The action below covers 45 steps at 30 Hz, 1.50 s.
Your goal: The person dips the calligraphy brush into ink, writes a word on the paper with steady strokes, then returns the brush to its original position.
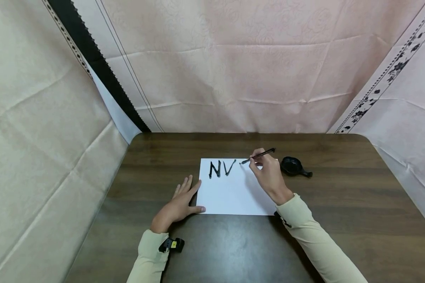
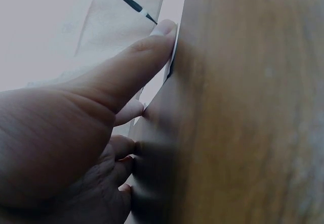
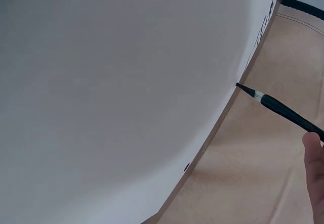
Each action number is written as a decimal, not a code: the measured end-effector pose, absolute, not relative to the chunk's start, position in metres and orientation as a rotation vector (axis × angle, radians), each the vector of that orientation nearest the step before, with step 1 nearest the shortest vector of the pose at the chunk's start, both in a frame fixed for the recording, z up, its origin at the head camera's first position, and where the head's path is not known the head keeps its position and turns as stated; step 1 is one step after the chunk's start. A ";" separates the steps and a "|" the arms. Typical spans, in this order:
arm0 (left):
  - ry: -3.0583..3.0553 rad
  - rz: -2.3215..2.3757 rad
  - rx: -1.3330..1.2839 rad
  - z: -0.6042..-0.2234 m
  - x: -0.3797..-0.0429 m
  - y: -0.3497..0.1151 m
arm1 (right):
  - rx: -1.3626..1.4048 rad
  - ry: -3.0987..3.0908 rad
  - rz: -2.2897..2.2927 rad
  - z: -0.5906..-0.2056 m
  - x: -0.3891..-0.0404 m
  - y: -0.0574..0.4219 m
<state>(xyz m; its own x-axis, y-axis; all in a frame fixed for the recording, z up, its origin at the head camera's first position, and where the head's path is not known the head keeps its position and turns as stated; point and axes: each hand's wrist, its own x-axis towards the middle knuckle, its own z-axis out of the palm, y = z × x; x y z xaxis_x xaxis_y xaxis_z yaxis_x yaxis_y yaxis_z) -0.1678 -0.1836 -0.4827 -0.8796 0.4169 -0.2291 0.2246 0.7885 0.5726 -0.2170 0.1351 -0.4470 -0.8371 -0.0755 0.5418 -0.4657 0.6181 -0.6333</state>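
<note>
A white sheet of paper [image 1: 230,196] lies on the table, with black strokes reading "N" and "V" [image 1: 229,168] along its upper part. My right hand [image 1: 268,175] pinches a dark ink brush [image 1: 263,154] over the sheet's upper right. In the right wrist view the brush [image 3: 288,112] has a pale band above its black tip, and a fingertip [image 3: 312,140] shows against the handle. A small dark mark sits by the tip in the head view. My left hand [image 1: 178,205] rests at the sheet's left edge, fingers spread, its thumb [image 2: 147,52] on the lower left corner.
Just right of the sheet stands a small black dish [image 1: 292,166] with a short handle pointing right. The brown wooden table [image 1: 350,204] reaches back to a pale cloth backdrop [image 1: 241,78]. A dark camera [image 1: 172,245] is strapped at the left wrist.
</note>
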 end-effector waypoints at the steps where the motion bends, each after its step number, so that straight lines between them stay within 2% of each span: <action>1: 2.635 0.778 0.494 -0.483 -0.168 -0.184 | 0.423 -2.388 1.115 -0.447 -0.216 0.135; 13: 2.636 0.758 0.495 -0.482 -0.170 -0.184 | 0.461 -2.524 1.070 -0.426 -0.196 0.138; 30: 2.639 0.780 0.500 -0.485 -0.169 -0.184 | 0.395 -2.385 1.062 -0.429 -0.216 0.150; 45: 2.636 0.783 0.479 -0.483 -0.168 -0.183 | 0.391 -2.403 1.086 -0.436 -0.220 0.150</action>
